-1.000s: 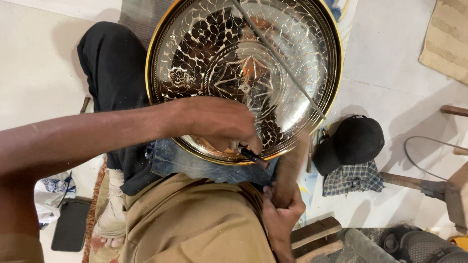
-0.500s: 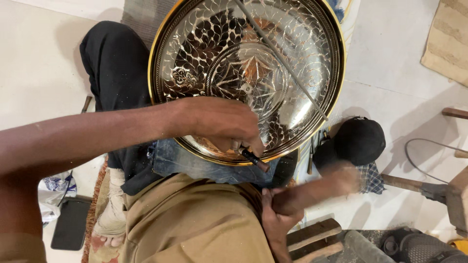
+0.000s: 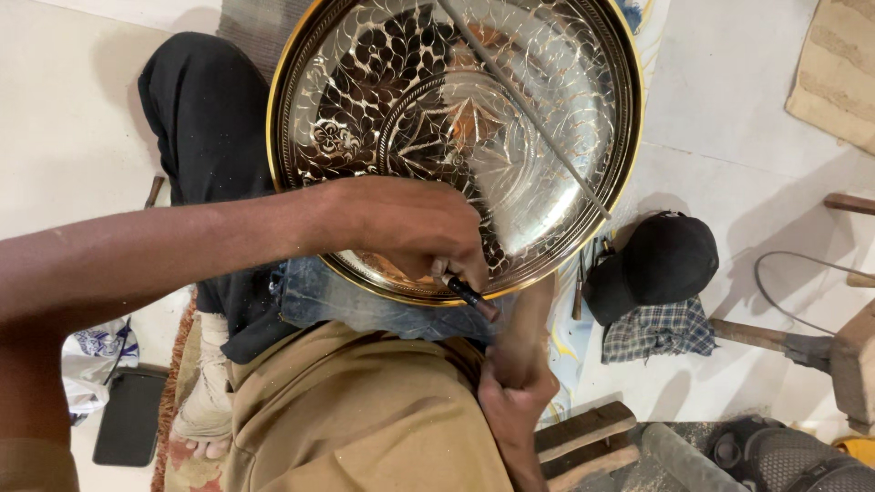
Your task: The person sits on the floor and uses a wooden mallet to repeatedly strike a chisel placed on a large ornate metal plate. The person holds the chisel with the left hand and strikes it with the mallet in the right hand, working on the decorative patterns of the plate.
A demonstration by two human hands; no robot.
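Observation:
A large round metal tray [image 3: 565,100] with an engraved leaf and flower pattern and a gold rim rests tilted on my lap. My left hand [image 3: 410,228] lies over its lower edge and pinches a thin dark chisel [image 3: 472,296] against the metal. My right hand [image 3: 515,392] sits below the tray and grips a blurred wooden mallet [image 3: 529,323], whose head stands just beside the chisel's top. A thin straight rod [image 3: 529,109] lies across the tray's face.
A black cap [image 3: 661,260] sits on a checked cloth [image 3: 656,333] to the right, beside small tools [image 3: 579,292]. A hammer [image 3: 775,342] and wooden blocks [image 3: 583,437] lie on the pale floor. A dark flat object [image 3: 128,415] and a foot [image 3: 205,415] are at left.
The right hand's mallet swung out to the right half a second ago and has come back upright beside the chisel. The left hand and chisel stayed at the tray's lower edge.

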